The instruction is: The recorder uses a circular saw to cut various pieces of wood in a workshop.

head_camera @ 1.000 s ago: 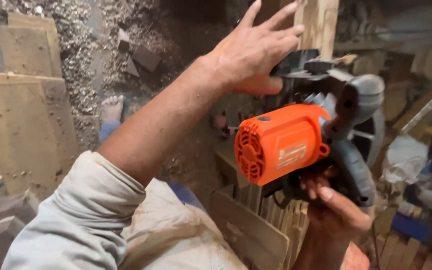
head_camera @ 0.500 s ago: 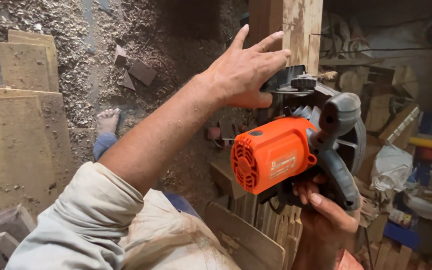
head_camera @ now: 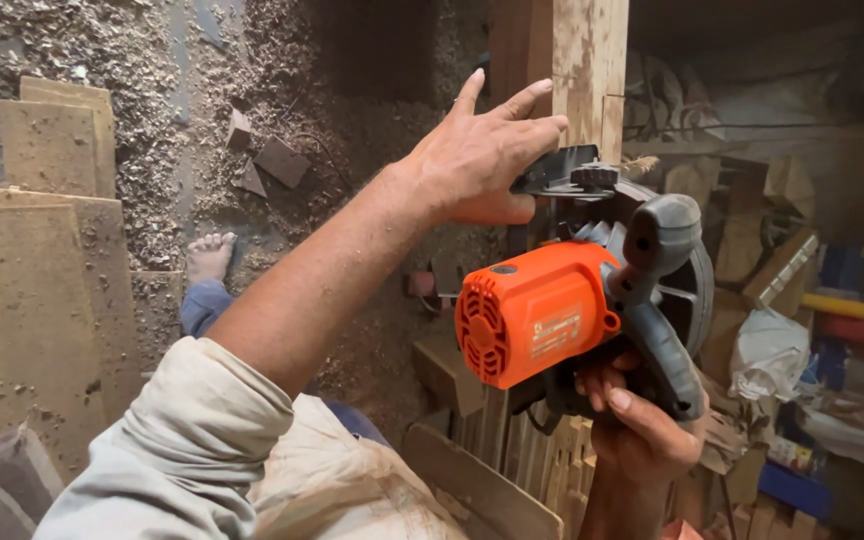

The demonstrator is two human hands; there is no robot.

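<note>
Your right hand (head_camera: 642, 425) grips the orange circular saw (head_camera: 572, 310) by its grey handle, fingers wrapped shut. Your left hand (head_camera: 482, 155), fingers spread, rests just above on its black base plate (head_camera: 562, 170), apparently against the upright plank (head_camera: 592, 70).

His left arm stretches forward, sleeve rolled at the elbow, left hand (head_camera: 482, 155) flat with fingers spread. The right hand (head_camera: 642, 425) sits low, fingers curled tight in a grip.

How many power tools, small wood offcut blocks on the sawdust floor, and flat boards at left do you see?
Orange-and-grey circular saw: 1
Small dark wood offcut blocks: 3
Flat pale wooden boards: 3
Total: 7
</note>
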